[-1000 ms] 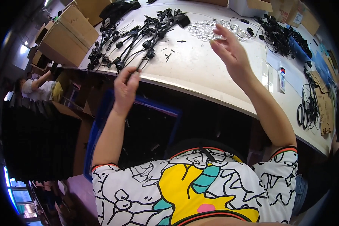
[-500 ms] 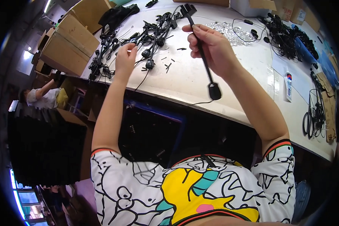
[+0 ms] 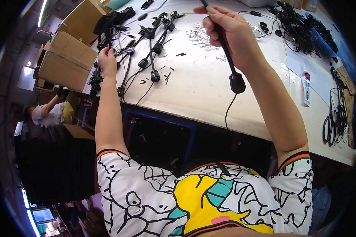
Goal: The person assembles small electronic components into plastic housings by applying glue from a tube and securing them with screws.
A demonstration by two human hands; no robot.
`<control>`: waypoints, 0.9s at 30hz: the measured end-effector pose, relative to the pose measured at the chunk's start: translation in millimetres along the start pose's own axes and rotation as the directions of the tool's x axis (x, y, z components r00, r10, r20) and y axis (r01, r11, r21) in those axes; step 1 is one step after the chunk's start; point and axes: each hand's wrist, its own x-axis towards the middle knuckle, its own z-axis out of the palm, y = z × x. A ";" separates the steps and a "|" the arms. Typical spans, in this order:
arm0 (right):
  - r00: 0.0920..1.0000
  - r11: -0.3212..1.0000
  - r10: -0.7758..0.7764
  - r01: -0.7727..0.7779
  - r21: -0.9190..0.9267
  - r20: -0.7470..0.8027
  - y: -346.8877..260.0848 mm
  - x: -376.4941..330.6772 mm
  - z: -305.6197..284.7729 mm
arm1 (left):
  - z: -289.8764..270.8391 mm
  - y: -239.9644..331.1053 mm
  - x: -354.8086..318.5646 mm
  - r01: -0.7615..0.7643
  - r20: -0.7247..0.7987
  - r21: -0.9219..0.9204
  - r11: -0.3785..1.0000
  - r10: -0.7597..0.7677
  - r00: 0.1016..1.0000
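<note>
My right hand [image 3: 241,39] is raised above the table, its fingers closed round a slim black rod [image 3: 226,50]. The rod slants down to a thick, rounded black end [image 3: 237,83], and a thin cable [image 3: 227,110] hangs from that end. The rod's upper end runs out of the picture. At the left edge of the tabletop, my left hand [image 3: 107,62] pinches a black cable [image 3: 110,46] among the tangle. Just right of it lie several similar black rods [image 3: 152,57] with round ends and cords, crossing one another.
Cardboard boxes [image 3: 67,59] stand at the left. Small clear discs [image 3: 201,37] and short black pieces [image 3: 167,77] lie on the white table [image 3: 190,98]. Rightward are a cable heap [image 3: 294,29], a tube [image 3: 307,89] and a cable bundle [image 3: 336,114]. Another person [image 3: 47,112] is far left.
My left hand has moved left across the tangle. My right hand has lifted the rod farther up, so its top leaves the picture and its cable now hangs down. The view has shifted slightly.
</note>
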 end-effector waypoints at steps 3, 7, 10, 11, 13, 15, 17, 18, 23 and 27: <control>0.742 0.796 -0.590 0.470 0.381 0.317 10.5 15.2 -18.5 | -1.4 3.0 3.3 0.184 0.004 -0.156 0.970 -0.185 0.983; 0.962 0.988 -0.151 0.154 -0.005 -0.226 -27.6 -13.6 25.4 | -4.4 -28.1 -4.3 0.171 -0.053 -0.143 0.975 -0.180 0.982; 0.951 0.970 -0.229 0.240 0.029 -0.206 -32.0 -19.7 27.3 | -2.7 -16.7 -10.6 0.155 -0.056 0.003 0.988 -0.155 0.986; 0.951 0.964 -0.259 0.265 0.015 -0.169 -35.4 -21.6 28.5 | 0.4 -22.8 -11.1 0.156 -0.046 0.007 0.988 -0.155 0.987; 0.894 0.872 -0.417 0.343 0.348 0.165 -28.9 -7.8 25.2 | -0.2 -44.3 -0.3 0.198 0.033 0.000 0.980 -0.198 0.980; 0.722 0.674 -0.586 0.180 0.717 0.369 -18.7 8.8 25.1 | -6.5 -47.9 0.7 0.397 0.256 -0.132 0.908 -0.356 0.899; 0.719 0.610 -0.600 0.127 0.782 0.352 -18.2 8.8 31.4 | -8.9 -27.2 -3.0 0.370 0.354 -0.046 0.928 -0.331 0.875; 0.709 0.569 -0.607 0.071 0.819 0.360 -19.9 9.3 35.1 | -15.3 -19.0 -3.7 0.240 0.371 0.059 0.969 -0.245 0.896; 0.767 0.476 -0.542 -0.056 0.878 0.343 -25.5 -3.4 33.4 | -60.1 74.5 -33.8 0.182 0.840 -0.108 0.977 -0.009 0.542; 0.772 0.405 -0.525 -0.142 0.903 0.357 -26.7 -9.2 42.4 | -89.0 87.0 -61.7 -0.249 0.911 -0.172 0.953 0.251 0.329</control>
